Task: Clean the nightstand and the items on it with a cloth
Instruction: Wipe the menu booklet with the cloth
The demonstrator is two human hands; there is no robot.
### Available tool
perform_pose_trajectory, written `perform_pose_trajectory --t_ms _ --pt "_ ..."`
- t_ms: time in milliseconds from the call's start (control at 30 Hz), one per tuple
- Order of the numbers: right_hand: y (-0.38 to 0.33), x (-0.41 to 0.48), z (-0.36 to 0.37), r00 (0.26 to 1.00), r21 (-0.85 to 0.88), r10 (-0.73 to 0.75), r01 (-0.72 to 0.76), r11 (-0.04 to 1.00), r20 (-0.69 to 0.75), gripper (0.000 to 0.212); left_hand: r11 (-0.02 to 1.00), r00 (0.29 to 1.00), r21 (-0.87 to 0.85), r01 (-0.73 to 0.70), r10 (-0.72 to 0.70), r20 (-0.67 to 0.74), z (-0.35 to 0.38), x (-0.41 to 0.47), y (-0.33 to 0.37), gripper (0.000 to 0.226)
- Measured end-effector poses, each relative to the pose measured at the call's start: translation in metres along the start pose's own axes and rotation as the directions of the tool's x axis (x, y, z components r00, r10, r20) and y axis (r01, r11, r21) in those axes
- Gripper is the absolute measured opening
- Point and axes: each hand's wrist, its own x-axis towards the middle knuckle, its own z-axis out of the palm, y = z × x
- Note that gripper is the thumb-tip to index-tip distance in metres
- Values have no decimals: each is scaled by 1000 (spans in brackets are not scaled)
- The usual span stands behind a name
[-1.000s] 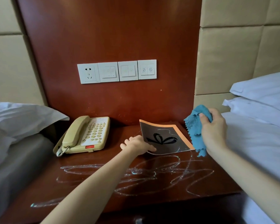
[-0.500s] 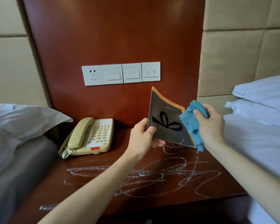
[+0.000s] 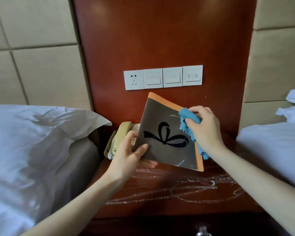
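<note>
Nightstand of dark red wood (image 3: 177, 198), top streaked with smears; its grey, orange-edged booklet (image 3: 169, 138) is raised above the back edge, tilted, left hand (image 3: 128, 157) pinching the lower corner so right hand (image 3: 204, 128), clutching the blue cloth (image 3: 188, 121), can wipe its cover.

My left hand (image 3: 126, 155) grips the lower left corner of the booklet (image 3: 167, 133), holding it tilted above the desk (image 3: 177, 193). My right hand (image 3: 204, 128) presses the blue cloth (image 3: 189, 121) against the booklet's upper right edge. Behind the booklet's left side sits the beige telephone (image 3: 116, 140). Below the booklet, white streaks (image 3: 186, 186) cross the desk.
</note>
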Motion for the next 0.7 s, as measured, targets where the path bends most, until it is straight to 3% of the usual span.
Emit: perform_pose_trajectory --t_ms 233,367,467,633,700 --pt "-46 -30 70 914 -88 -316 347 934 254 27 1000 999 -2 -21 21 -47 -30 -17 -13 15" --pt "-34 -8 73 969 -244 -174 215 946 177 21 999 993 -15 -46 44 -111 -36 -19 -16 17" --pt "-30 2 70 990 -259 -85 111 960 109 24 998 991 -13 -64 63 -115 -38 -18 -14 20" --pt "-52 -21 92 933 -122 -274 308 944 233 26 997 988 -63 -55 45 -149 -33 -17 -19 18" --pt "-47 -15 94 926 -161 -263 313 936 270 27 996 984 -68 -54 41 -174 -33 -17 -21 21"
